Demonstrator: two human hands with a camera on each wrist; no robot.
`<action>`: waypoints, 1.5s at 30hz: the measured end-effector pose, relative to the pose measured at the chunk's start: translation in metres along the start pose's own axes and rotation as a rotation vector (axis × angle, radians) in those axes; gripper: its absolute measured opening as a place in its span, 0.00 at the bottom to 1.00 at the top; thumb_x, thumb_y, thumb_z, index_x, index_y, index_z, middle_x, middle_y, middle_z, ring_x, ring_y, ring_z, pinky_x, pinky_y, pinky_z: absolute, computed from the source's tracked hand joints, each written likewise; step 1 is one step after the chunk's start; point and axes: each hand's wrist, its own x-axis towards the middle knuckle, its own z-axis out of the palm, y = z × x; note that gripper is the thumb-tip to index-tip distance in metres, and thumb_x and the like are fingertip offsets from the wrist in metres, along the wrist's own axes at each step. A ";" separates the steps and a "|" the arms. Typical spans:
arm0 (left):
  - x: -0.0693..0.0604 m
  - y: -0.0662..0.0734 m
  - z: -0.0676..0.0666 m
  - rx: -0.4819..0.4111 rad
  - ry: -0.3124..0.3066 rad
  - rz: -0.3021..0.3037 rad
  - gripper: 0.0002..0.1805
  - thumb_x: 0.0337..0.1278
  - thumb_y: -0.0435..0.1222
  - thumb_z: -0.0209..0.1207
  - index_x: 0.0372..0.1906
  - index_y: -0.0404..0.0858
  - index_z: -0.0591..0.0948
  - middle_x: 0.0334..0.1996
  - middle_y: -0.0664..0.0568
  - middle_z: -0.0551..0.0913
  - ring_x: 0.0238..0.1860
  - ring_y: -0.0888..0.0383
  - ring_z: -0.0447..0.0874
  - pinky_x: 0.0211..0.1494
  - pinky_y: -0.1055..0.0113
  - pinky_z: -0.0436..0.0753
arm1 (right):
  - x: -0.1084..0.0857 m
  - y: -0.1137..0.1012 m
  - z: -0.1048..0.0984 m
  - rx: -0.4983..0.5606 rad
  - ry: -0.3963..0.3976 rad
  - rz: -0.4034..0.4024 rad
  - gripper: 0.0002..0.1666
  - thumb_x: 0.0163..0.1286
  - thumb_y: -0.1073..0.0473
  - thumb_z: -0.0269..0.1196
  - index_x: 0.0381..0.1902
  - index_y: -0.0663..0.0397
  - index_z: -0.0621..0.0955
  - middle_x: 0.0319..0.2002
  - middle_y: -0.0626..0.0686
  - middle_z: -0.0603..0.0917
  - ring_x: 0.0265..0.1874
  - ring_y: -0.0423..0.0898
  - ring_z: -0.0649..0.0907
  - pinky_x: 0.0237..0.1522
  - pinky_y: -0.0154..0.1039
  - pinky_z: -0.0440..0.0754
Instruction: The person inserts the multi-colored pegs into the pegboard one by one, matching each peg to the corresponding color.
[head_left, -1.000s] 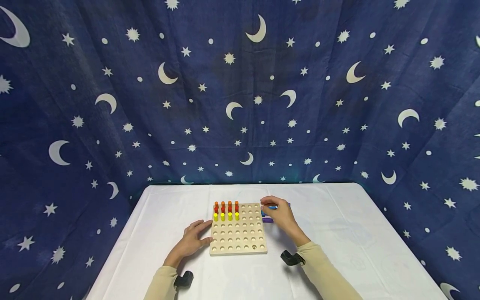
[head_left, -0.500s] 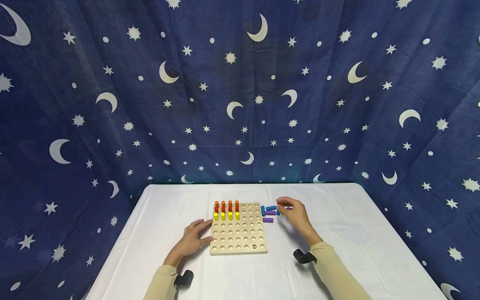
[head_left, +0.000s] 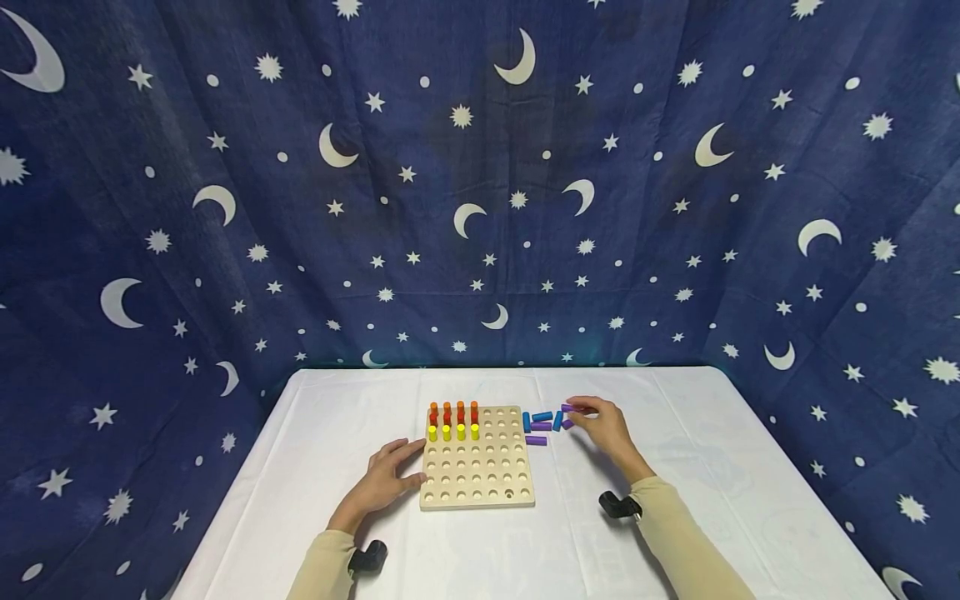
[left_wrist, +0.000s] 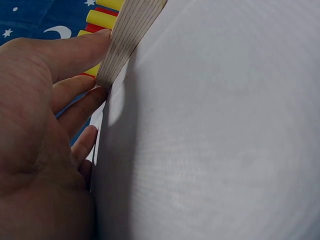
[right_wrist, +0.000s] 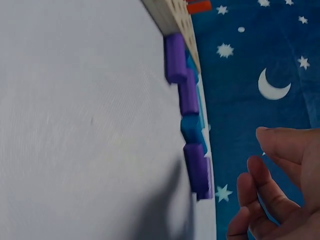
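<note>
A square wooden pegboard (head_left: pixel 483 479) lies on the table. Upright in its back left are short rows of orange pegs (head_left: pixel 461 407), red pegs (head_left: pixel 447 419) and yellow pegs (head_left: pixel 461 432). My left hand (head_left: pixel 381 482) rests against the board's left edge, thumb and fingers spread; the left wrist view shows fingertips at the wooden side (left_wrist: pixel 127 40). Right of the board lie loose blue pegs (head_left: pixel 542 416) and purple pegs (head_left: pixel 536 441). Over the rightmost purple pegs hovers my right hand (head_left: pixel 609 432). Its fingers are loosely bent, with nothing between them in the right wrist view.
A white cloth covers the table (head_left: pixel 675 500). Behind it hangs a dark blue curtain (head_left: pixel 420 275) with moons and stars. Each wrist wears a black camera, one by the left sleeve (head_left: pixel 367 558) and one by the right sleeve (head_left: pixel 618 505).
My right hand has moved right, from the board's back right corner past the blue pegs to the far purple pegs, uncovering the loose pegs. The left hand has stayed put.
</note>
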 end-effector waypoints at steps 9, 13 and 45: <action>-0.001 0.001 -0.001 -0.001 -0.013 -0.009 0.35 0.51 0.47 0.69 0.67 0.52 0.74 0.73 0.40 0.63 0.73 0.35 0.53 0.70 0.29 0.56 | 0.006 0.015 -0.002 -0.030 -0.018 0.049 0.16 0.59 0.62 0.70 0.47 0.55 0.87 0.41 0.59 0.88 0.39 0.50 0.84 0.43 0.40 0.76; -0.001 0.002 -0.002 0.008 -0.009 -0.014 0.35 0.51 0.48 0.69 0.68 0.52 0.74 0.73 0.41 0.63 0.74 0.35 0.53 0.71 0.30 0.56 | 0.007 0.018 -0.001 -0.046 -0.036 0.064 0.16 0.58 0.62 0.71 0.46 0.56 0.87 0.40 0.59 0.87 0.36 0.48 0.83 0.41 0.39 0.75; -0.003 0.003 -0.001 0.007 -0.009 -0.014 0.35 0.52 0.46 0.69 0.68 0.52 0.74 0.73 0.41 0.63 0.74 0.35 0.53 0.70 0.30 0.57 | -0.002 0.033 -0.005 -0.021 -0.091 0.132 0.11 0.59 0.65 0.69 0.42 0.58 0.86 0.35 0.54 0.88 0.33 0.40 0.83 0.40 0.35 0.79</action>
